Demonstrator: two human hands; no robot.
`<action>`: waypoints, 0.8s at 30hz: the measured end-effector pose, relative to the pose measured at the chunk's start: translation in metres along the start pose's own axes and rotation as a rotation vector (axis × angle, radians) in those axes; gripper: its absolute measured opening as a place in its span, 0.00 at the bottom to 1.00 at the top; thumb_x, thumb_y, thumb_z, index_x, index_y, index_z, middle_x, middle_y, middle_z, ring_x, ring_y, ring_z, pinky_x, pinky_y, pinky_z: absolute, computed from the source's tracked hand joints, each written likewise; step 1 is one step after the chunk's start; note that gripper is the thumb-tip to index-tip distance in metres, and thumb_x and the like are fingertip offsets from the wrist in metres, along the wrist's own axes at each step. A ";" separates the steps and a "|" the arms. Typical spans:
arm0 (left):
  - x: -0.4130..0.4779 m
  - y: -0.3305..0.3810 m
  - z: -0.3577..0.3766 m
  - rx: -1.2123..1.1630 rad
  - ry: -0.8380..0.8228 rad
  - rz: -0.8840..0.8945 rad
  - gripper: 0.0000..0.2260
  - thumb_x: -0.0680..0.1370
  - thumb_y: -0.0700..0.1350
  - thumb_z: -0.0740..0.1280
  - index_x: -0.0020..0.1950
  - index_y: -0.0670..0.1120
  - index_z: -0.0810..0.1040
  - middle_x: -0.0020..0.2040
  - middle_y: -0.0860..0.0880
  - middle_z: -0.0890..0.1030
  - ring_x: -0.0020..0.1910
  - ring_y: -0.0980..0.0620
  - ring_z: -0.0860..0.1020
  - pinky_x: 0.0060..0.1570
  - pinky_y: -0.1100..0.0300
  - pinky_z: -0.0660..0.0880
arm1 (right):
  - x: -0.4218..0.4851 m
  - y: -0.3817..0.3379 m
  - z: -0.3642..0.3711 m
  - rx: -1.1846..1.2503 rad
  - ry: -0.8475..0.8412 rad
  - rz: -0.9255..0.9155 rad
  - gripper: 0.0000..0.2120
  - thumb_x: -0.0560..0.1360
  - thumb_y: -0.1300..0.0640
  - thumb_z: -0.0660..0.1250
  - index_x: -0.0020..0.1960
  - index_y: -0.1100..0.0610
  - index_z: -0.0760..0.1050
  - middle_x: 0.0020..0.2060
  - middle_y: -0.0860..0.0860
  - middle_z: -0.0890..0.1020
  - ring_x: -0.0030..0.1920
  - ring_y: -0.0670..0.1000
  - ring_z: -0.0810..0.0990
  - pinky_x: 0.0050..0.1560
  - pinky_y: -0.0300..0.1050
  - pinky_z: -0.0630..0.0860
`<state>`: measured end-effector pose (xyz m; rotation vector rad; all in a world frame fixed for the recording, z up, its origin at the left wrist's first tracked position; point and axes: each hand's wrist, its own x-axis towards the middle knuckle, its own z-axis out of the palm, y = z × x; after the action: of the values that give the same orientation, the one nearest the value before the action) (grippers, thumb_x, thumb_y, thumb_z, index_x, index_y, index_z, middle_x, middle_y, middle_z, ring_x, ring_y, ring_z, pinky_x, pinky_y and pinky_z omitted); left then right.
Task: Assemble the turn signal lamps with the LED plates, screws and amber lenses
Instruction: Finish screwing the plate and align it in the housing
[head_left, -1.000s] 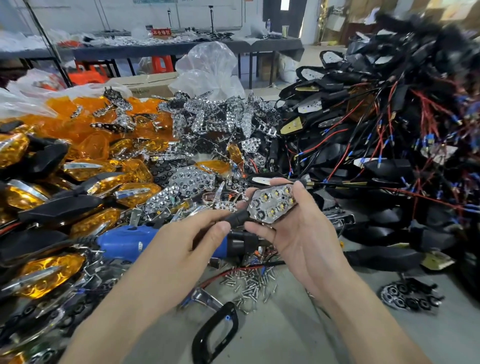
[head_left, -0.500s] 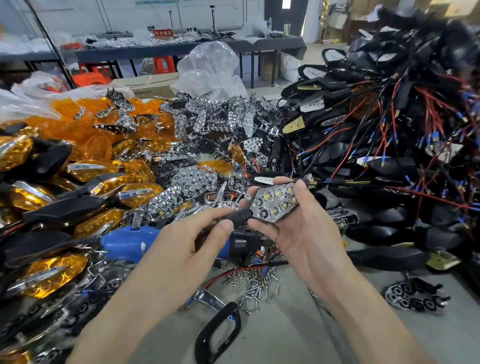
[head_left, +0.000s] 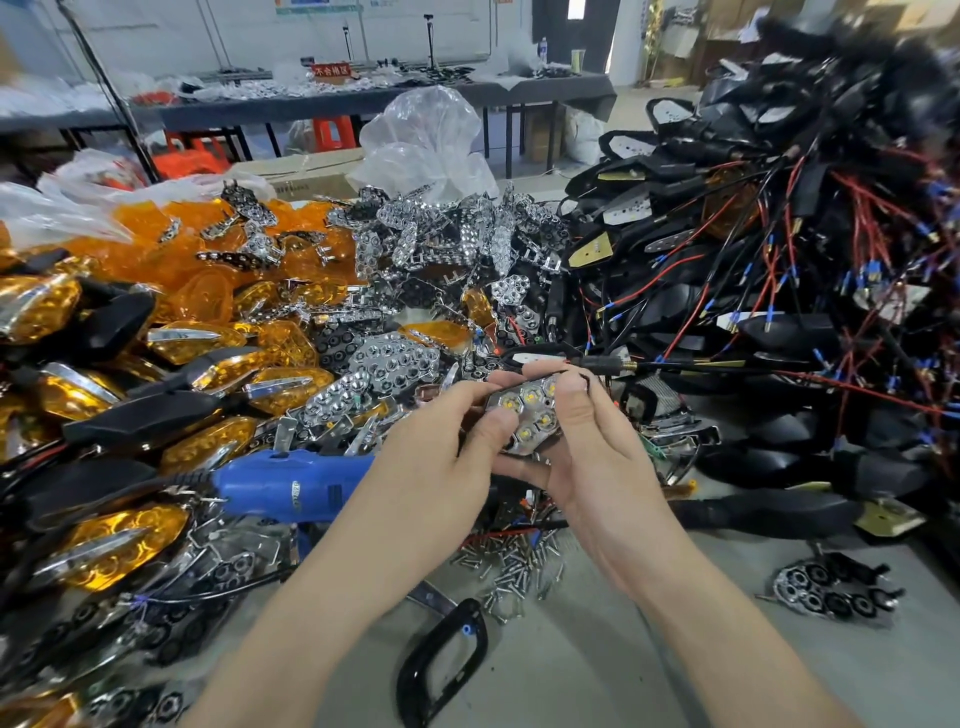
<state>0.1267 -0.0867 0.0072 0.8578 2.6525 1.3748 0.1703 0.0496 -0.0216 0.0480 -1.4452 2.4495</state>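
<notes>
I hold a turn signal lamp (head_left: 531, 415) between both hands at the middle of the view. Its chrome LED plate faces up, with several lit-looking yellow LEDs. My left hand (head_left: 441, 457) grips it from the left, thumb pressed on the plate. From the right, my right hand (head_left: 597, 457) cups the black housing, thumb over the top edge. Loose screws (head_left: 511, 561) lie on the table below my hands. Amber lenses (head_left: 171, 249) are heaped at the back left, chrome LED plates (head_left: 441, 234) behind the lamp.
A blue electric screwdriver (head_left: 291, 486) lies left of my hands. Finished amber lamps (head_left: 104, 545) fill the left side. Black housings with red and black wires (head_left: 779, 270) are heaped at the right. A black bezel (head_left: 441, 654) and a chrome plate (head_left: 831, 592) lie near the front.
My left hand slid from the lamp's stem up onto the LED plate. The lamp turned from lying sideways to more upright, and both hands closed in around it.
</notes>
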 end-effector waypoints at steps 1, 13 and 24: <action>0.000 0.001 0.002 -0.001 0.008 -0.022 0.08 0.83 0.52 0.61 0.52 0.68 0.72 0.43 0.65 0.80 0.48 0.70 0.76 0.41 0.75 0.68 | 0.000 0.001 -0.001 -0.025 0.008 -0.009 0.16 0.81 0.47 0.58 0.58 0.56 0.77 0.61 0.57 0.83 0.59 0.55 0.84 0.48 0.50 0.84; 0.006 0.006 -0.005 -0.080 -0.091 -0.142 0.07 0.83 0.52 0.61 0.50 0.55 0.78 0.35 0.59 0.80 0.32 0.63 0.76 0.37 0.63 0.73 | 0.001 0.004 -0.003 -0.128 0.128 -0.020 0.14 0.82 0.46 0.62 0.53 0.53 0.83 0.52 0.57 0.86 0.50 0.55 0.87 0.42 0.50 0.84; 0.000 0.013 -0.012 -0.253 -0.140 -0.064 0.09 0.84 0.49 0.61 0.61 0.57 0.78 0.37 0.57 0.82 0.31 0.62 0.76 0.31 0.71 0.70 | 0.002 -0.008 -0.001 0.058 0.002 0.052 0.25 0.78 0.36 0.58 0.57 0.52 0.83 0.58 0.55 0.85 0.51 0.53 0.86 0.39 0.47 0.83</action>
<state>0.1292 -0.0896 0.0241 0.8000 2.3191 1.5300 0.1706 0.0543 -0.0144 0.0204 -1.3905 2.5324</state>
